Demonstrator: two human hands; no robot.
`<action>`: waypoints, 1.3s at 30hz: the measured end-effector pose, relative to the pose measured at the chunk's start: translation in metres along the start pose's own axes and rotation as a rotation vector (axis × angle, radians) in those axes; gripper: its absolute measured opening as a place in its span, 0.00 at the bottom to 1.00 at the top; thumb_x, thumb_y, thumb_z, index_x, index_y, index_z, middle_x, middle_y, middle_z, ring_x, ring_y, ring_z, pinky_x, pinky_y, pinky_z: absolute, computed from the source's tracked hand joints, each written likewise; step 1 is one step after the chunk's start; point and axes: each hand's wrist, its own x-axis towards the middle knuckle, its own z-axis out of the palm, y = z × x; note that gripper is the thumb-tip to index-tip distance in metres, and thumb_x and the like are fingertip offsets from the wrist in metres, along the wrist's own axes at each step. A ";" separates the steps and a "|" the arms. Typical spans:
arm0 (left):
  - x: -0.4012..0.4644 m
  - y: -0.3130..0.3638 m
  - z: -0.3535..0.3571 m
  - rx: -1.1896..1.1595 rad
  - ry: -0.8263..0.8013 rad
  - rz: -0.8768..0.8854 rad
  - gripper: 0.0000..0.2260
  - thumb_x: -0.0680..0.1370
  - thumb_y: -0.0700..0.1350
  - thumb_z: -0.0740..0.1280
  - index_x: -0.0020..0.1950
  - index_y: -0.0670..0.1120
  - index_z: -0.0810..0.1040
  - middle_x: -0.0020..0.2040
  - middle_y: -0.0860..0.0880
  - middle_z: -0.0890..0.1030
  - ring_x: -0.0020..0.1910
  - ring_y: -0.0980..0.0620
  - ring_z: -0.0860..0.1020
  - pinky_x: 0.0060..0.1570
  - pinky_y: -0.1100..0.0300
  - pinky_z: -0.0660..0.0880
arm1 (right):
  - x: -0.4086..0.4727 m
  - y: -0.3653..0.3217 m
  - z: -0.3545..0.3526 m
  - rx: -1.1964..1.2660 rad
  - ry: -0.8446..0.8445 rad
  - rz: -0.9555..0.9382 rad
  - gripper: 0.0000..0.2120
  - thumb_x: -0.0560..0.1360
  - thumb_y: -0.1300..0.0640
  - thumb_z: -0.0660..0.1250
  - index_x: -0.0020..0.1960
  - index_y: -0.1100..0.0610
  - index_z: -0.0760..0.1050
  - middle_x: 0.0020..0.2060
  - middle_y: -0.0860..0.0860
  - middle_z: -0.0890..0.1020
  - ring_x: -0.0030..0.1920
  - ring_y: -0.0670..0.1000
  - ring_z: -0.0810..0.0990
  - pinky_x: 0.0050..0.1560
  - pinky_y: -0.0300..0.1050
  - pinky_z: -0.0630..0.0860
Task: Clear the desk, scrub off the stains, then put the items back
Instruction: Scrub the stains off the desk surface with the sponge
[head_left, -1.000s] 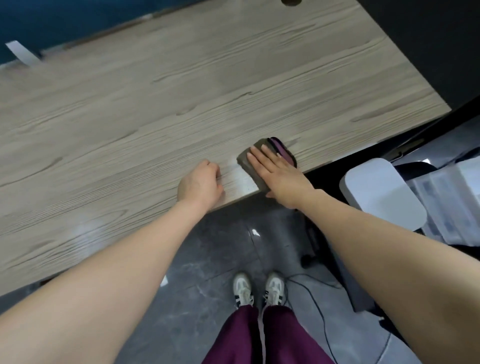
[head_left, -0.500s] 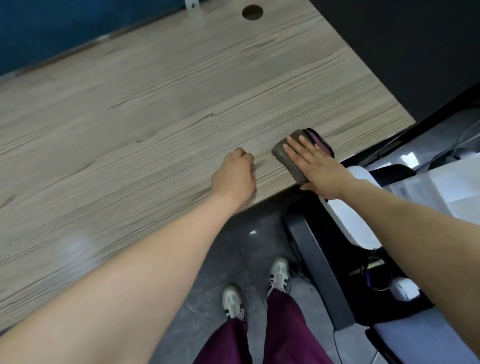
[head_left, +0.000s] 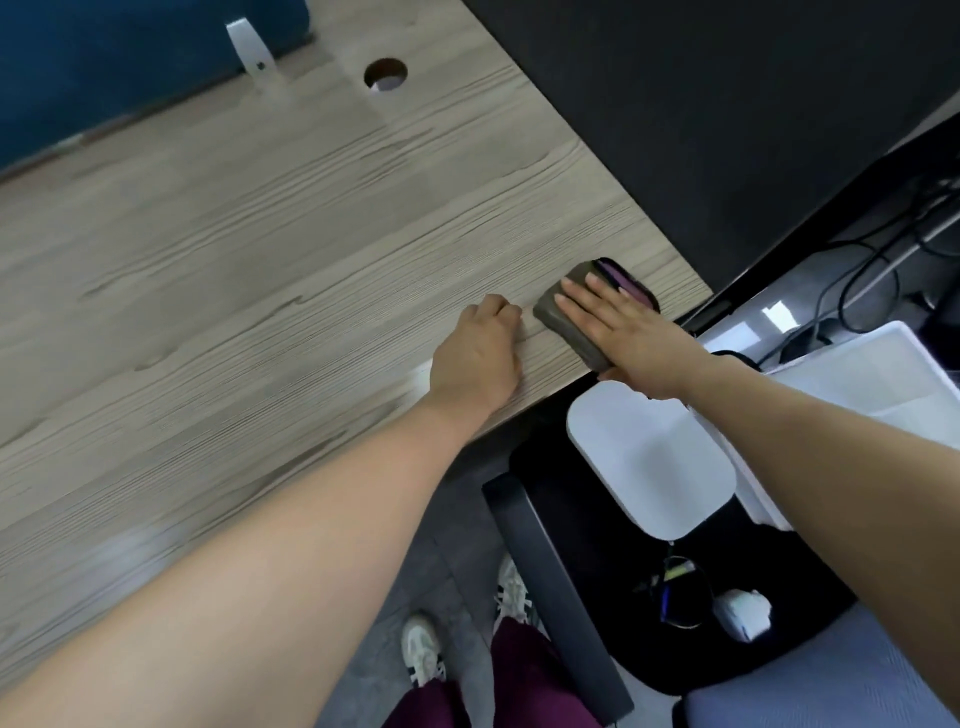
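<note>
A grey scrubbing pad with a purple and black back (head_left: 563, 317) lies on the wood-grain desk (head_left: 260, 249) near its front right corner. My right hand (head_left: 618, 332) lies flat on the pad with straight fingers, pressing it onto the desk top. My left hand (head_left: 475, 358) rests just left of the pad on the desk's front edge, its fingers curled under and holding nothing. The desk top shows no other items.
A round cable hole (head_left: 385, 75) sits at the desk's back edge by a blue partition (head_left: 104, 67). Right of the desk stand a chair with a white armrest (head_left: 649, 457), a white box (head_left: 857, 384) and cables. Small items (head_left: 737, 613) lie on the chair seat.
My right hand has slid the pad to the right along the front edge toward the desk's corner. My left hand moved right with it. The view turned right.
</note>
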 end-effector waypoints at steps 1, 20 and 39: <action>0.003 0.003 0.001 0.003 -0.011 0.005 0.15 0.77 0.37 0.61 0.63 0.45 0.72 0.63 0.49 0.69 0.59 0.49 0.68 0.47 0.56 0.72 | -0.001 0.006 -0.001 -0.008 0.005 -0.001 0.50 0.73 0.56 0.71 0.73 0.50 0.32 0.73 0.45 0.36 0.75 0.50 0.36 0.73 0.47 0.44; -0.010 -0.001 0.008 0.023 -0.135 0.019 0.20 0.77 0.39 0.62 0.69 0.44 0.69 0.69 0.48 0.67 0.63 0.47 0.69 0.58 0.53 0.72 | -0.007 0.020 -0.019 0.098 -0.012 0.424 0.48 0.70 0.70 0.66 0.77 0.58 0.37 0.76 0.53 0.39 0.75 0.58 0.37 0.75 0.51 0.44; -0.170 -0.177 -0.063 0.037 -0.042 -0.163 0.19 0.79 0.44 0.59 0.70 0.47 0.68 0.66 0.47 0.69 0.64 0.44 0.70 0.55 0.48 0.73 | 0.062 -0.286 -0.057 0.457 -0.176 0.270 0.36 0.75 0.67 0.61 0.78 0.53 0.49 0.76 0.56 0.56 0.74 0.57 0.58 0.72 0.44 0.58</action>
